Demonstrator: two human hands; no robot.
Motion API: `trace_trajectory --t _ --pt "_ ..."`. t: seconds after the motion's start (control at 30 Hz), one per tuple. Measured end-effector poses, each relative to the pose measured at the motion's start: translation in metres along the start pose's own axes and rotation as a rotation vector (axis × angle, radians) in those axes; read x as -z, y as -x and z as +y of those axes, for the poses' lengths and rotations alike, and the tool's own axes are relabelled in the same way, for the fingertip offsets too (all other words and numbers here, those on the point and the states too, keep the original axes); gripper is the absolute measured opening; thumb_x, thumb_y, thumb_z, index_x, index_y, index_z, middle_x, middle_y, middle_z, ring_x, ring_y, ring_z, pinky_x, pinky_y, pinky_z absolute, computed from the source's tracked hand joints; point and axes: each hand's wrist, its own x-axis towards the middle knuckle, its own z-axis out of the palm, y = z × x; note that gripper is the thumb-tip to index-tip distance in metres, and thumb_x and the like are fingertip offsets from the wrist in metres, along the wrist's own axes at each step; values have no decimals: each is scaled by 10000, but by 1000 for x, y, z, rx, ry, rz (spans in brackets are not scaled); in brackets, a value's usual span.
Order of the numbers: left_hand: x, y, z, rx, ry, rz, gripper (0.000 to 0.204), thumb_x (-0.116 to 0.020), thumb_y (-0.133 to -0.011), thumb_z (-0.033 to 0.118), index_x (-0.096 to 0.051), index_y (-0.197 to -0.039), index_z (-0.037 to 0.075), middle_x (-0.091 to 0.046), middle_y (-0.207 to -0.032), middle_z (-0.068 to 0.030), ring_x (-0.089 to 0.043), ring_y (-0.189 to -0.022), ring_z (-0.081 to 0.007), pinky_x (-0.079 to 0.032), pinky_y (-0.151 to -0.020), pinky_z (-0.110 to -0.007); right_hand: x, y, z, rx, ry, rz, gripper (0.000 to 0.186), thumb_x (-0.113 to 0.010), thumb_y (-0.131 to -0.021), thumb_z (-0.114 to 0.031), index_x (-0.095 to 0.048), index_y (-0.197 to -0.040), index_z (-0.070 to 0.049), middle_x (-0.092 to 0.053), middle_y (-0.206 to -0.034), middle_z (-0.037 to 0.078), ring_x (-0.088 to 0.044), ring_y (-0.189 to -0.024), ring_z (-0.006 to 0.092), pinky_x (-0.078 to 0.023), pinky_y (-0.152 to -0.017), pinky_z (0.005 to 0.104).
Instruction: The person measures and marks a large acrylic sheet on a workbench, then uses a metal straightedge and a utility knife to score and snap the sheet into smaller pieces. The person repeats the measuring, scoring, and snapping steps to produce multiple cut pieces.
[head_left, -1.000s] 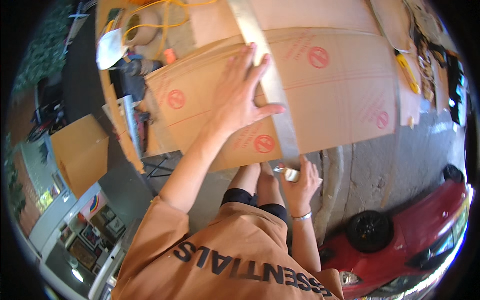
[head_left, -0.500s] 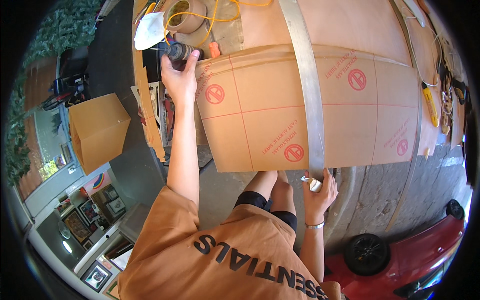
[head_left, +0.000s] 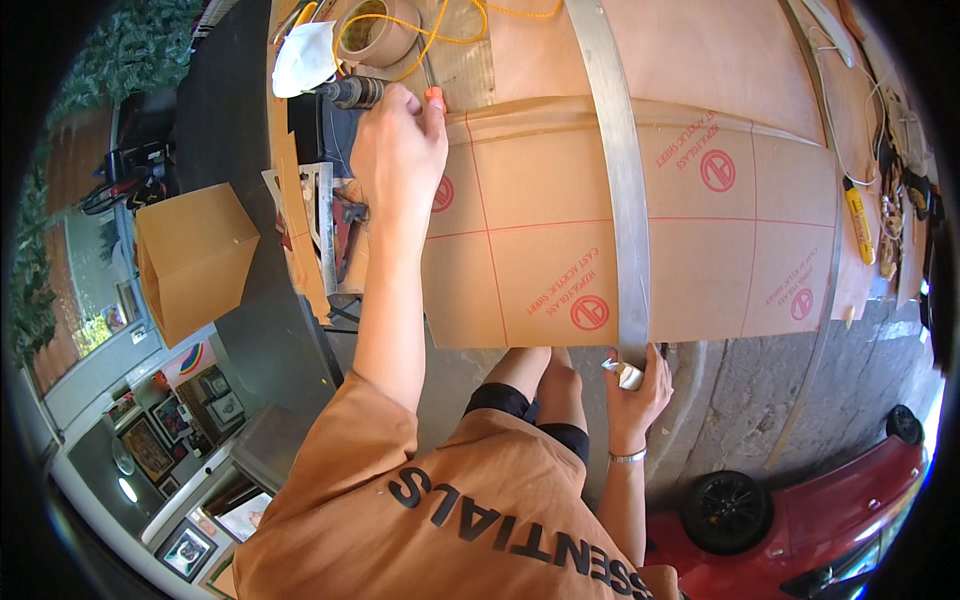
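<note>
My left hand [head_left: 398, 150] is curled at the upper left corner of a brown paper-covered sheet [head_left: 530, 260] printed with red marks, its thumb by an orange-handled tool [head_left: 433, 98]; what its fingers grip is hidden. A black drill-like tool [head_left: 350, 92] lies just beyond it. A long metal straightedge [head_left: 617, 160] crosses the sheet from back to front. My right hand [head_left: 640, 390] is closed at the straightedge's front end, holding a small white-and-silver object [head_left: 627, 375] there.
A tape roll [head_left: 370, 40], white cloth-like item [head_left: 300, 58] and yellow cord [head_left: 455, 35] lie at the back left. A yellow knife [head_left: 858, 220] is at the right. A cardboard box [head_left: 195, 260] stands left, a red car [head_left: 800, 480] lower right.
My left hand has left the straightedge and moved to the upper left, its fingers now curled. The view has shifted. My right hand stays at the straightedge's front end.
</note>
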Motion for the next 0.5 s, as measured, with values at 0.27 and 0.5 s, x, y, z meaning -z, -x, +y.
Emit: trace_trajectory --t 0.27,0.5 --pt "-15 -36 12 -6 -123 -147 212 -707 -888 216 -622 -985 48 -742 -840 -202 -730 -854 -414 -565 -784 -529 1 1 2 -4 -29 -19 506 -867 -772 -234 -648 -1151 20 -669 -931 153 -632 -829 353 -483 -736 453" --pt "-32 -60 21 -43 -104 27 185 -698 -940 221 -637 -986 53 -742 -897 -182 -723 -862 -397 -566 -776 -510 3 0 2 13 -41 -20 529 -861 -776 -234 -639 -1172 37 -658 -925 145 -616 -792 325 -463 -709 442"
